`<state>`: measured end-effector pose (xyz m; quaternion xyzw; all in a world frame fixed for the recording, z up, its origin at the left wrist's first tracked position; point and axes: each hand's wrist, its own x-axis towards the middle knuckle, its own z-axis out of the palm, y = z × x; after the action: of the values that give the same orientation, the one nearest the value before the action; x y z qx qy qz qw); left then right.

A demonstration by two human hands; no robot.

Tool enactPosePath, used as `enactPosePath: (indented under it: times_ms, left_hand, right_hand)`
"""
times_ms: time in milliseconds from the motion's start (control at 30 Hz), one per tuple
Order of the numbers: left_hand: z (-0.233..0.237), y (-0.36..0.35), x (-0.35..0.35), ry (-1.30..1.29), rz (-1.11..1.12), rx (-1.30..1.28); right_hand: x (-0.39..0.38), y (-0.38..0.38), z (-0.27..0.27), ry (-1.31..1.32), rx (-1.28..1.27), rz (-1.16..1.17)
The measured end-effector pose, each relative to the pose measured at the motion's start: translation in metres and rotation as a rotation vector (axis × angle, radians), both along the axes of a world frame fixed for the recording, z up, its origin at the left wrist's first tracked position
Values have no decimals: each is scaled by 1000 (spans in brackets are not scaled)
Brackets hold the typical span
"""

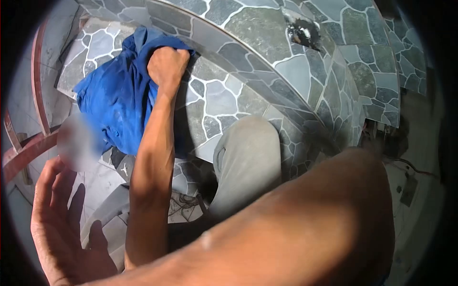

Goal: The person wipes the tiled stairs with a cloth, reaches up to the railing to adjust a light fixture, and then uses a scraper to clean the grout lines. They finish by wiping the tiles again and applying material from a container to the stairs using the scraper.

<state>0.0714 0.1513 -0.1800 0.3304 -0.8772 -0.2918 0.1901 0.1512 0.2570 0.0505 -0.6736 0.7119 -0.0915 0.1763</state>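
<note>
In the head view, the left hand point(168, 66) is gripping a bunched fold of blue cloth point(117, 102) in a closed fist, its back facing up and its fingertips hiding among the folds. The cloth is lying in a crumpled heap on the lower stone-patterned step point(219, 97), and the fist is resting at its far right part, near the curved riser point(241, 59); whether anything is lying underneath, I cannot tell. The right hand point(69, 233) is holding nothing visible: it is hanging open at the lower left, palm facing the camera and fingers loosely curving, while its forearm is lying across the foreground, in front of the left arm. A blurred round patch point(78, 143) is showing just beyond those fingers, too indistinct to name. A bent knee in grey trousers point(250, 157) is standing to the right of the left arm, a red metal rail point(37, 76) is curving along the left side, and a dark blotch with white in it point(304, 35) is marking the upper step point(257, 31). The step in hand, as I am judging it, is the one-handed handling of the cloth against the stone; moving it further would be calling for a firm hold on the bunched fold, with the knuckles staying clear of the riser and the open right hand remaining free to steady the loose side
</note>
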Motion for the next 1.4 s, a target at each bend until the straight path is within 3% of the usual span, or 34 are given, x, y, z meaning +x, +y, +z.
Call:
enactPosePath:
  times_ms: [433, 567, 667, 700, 733, 867, 900, 1033, 1233, 1333, 1400]
  left_hand:
    - [10, -8, -7, 54, -62, 142]
    - [11, -21, -10, 110, -43, 174]
    - [14, -27, -13, 166, -14, 307]
    - [16, -15, -5, 288, -21, 245]
    - [0, -4, -8, 644, 46, -157]
    - [9, -30, -5, 223, -132, 360]
    - [21, -44, -12, 212, -86, 455]
    - [18, -9, 4, 454, -43, 128]
    - [34, -25, -9, 342, 40, 396]
    - [48, -9, -6, 700, 88, 104]
    - [41, -22, -5, 292, 13, 397]
  right_hand:
    - [2, -8, 13, 97, -22, 18]
    - [-35, 12, 33, 275, -189, -249]
    - [-99, 42, 5, 464, -283, -524]
    - [-118, 53, -14, 507, -320, -588]
    - [-122, 57, -30, 553, -330, -575]
    - [-126, 59, -64, 634, -289, -552]
    - [-126, 59, -62, 639, -272, -555]
    - [-129, 50, -56, 664, -320, -534]
    - [-124, 54, -58, 656, -291, -535]
    - [-126, 50, -56, 671, -287, -543]
    - [-123, 53, -57, 667, -288, -535]
